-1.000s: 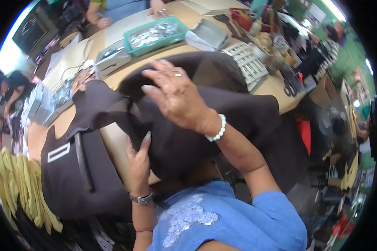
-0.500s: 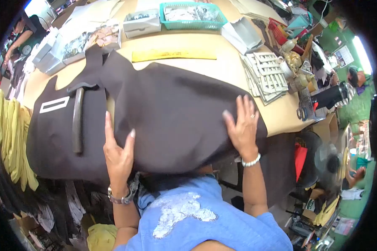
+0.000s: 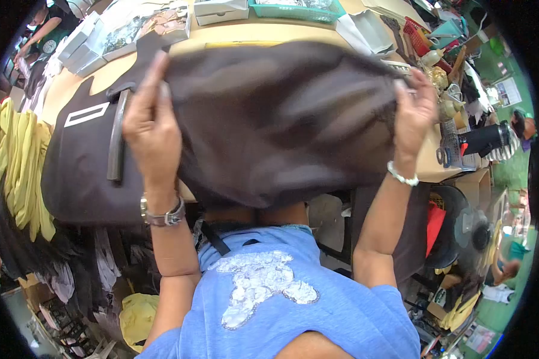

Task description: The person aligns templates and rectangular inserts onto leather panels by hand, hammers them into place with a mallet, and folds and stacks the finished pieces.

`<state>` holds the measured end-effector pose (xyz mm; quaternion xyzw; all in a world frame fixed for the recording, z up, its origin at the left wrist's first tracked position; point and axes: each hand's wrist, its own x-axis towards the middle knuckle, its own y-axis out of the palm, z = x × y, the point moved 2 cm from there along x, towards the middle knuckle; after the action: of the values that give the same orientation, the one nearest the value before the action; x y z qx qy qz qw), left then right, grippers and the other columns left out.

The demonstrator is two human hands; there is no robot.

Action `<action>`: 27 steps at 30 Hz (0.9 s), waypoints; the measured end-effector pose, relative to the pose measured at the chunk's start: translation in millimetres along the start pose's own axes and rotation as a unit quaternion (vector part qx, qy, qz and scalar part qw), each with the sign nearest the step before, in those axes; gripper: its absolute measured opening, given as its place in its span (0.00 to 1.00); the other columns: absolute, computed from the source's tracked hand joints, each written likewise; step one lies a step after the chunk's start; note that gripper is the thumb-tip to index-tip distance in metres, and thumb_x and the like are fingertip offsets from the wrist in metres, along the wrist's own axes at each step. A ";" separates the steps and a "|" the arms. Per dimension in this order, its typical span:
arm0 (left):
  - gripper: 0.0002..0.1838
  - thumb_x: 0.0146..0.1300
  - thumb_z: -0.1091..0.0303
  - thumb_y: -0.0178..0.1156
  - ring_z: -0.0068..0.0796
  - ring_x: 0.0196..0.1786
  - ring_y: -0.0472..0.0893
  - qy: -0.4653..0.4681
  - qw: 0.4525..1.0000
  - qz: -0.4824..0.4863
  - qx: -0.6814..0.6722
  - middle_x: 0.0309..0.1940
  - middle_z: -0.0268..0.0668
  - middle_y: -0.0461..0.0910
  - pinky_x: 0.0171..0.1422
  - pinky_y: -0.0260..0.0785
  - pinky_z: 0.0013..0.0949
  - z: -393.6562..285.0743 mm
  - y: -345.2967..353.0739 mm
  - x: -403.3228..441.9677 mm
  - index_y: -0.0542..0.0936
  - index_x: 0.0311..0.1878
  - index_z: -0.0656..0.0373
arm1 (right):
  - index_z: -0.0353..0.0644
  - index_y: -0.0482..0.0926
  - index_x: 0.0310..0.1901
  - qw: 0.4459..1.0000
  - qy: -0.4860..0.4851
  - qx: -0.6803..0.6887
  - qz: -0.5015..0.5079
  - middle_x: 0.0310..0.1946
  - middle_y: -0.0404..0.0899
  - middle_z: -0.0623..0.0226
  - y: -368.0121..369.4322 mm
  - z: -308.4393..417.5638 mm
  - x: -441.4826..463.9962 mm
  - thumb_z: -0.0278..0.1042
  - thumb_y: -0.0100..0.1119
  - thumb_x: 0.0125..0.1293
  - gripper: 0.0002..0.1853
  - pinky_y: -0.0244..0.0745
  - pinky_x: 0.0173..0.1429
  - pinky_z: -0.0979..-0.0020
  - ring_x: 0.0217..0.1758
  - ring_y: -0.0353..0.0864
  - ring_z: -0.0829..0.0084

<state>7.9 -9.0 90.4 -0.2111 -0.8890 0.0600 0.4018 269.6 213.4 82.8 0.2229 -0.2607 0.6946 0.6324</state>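
Note:
A large dark brown sheet, leather-like (image 3: 269, 119), is raised off the table between my hands, its surface rippled and blurred. My left hand (image 3: 153, 131) pinches it near the left edge, fingers pointing up. At the far right corner, my right hand (image 3: 414, 113) grips the edge between thumb and fingers. To the left, another dark brown piece (image 3: 78, 173) lies flat on the table. On it rest a hammer (image 3: 118, 137) with a dark handle and a white rectangular frame (image 3: 87, 115). My left hand is just right of the hammer.
Behind the sheet, a yellow strip (image 3: 239, 44) is mostly hidden. A teal basket (image 3: 299, 13) and grey boxes (image 3: 84, 48) line the back. Black scissors (image 3: 443, 155) lie at the right. Yellow cloth pieces (image 3: 18, 161) hang at the left edge. A person (image 3: 45, 30) is at far left.
Both hands, lying on the flat sheet earlier, have closed on its edges and lifted it. The right hand moved right and up; the sheet now covers most of the yellow strip.

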 end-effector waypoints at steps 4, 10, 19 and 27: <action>0.17 0.63 0.79 0.53 0.29 0.56 0.77 0.068 0.995 -0.045 0.051 0.53 0.42 0.78 0.61 0.67 0.30 -8.6 -9.1 19.5 0.77 0.56 0.61 | 0.36 0.75 0.48 0.983 -0.103 -0.137 -0.066 0.45 0.77 0.68 -27.6 25.2 -0.9 0.17 0.57 0.60 0.14 0.68 0.56 0.75 0.50 0.73 0.77; 0.24 0.55 0.69 0.63 0.48 0.54 0.76 -0.099 0.939 0.212 0.251 0.49 0.49 0.77 0.60 0.66 0.38 50.2 6.8 -31.7 0.75 0.57 0.64 | 0.31 0.78 0.47 0.929 0.102 -0.328 0.140 0.42 0.79 0.52 -38.8 -38.8 -54.1 0.19 0.54 0.57 0.15 0.71 0.54 0.67 0.46 0.80 0.59; 0.35 0.51 0.62 0.68 0.49 0.61 0.69 -0.073 0.883 0.201 0.418 0.61 0.48 0.67 0.61 0.64 0.43 21.3 -13.0 -68.0 0.69 0.63 0.58 | 0.30 0.77 0.50 0.905 0.159 -0.364 0.151 0.41 0.78 0.55 -61.9 -28.7 -92.9 0.21 0.57 0.58 0.16 0.70 0.54 0.67 0.45 0.78 0.60; 0.37 0.59 0.44 0.56 0.50 0.73 0.49 0.017 0.866 0.413 0.282 0.71 0.48 0.53 0.70 0.36 0.66 -2.9 46.0 -123.0 0.63 0.67 0.55 | 0.34 0.76 0.52 0.837 0.096 -0.520 0.141 0.50 0.74 0.52 -71.6 -13.8 -92.5 0.28 0.60 0.57 0.19 0.66 0.59 0.62 0.55 0.73 0.56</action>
<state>97.4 -19.7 -5.2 -0.4377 -0.6589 0.4645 0.3981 350.5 156.4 18.8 -0.2464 -0.5502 0.5562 0.5720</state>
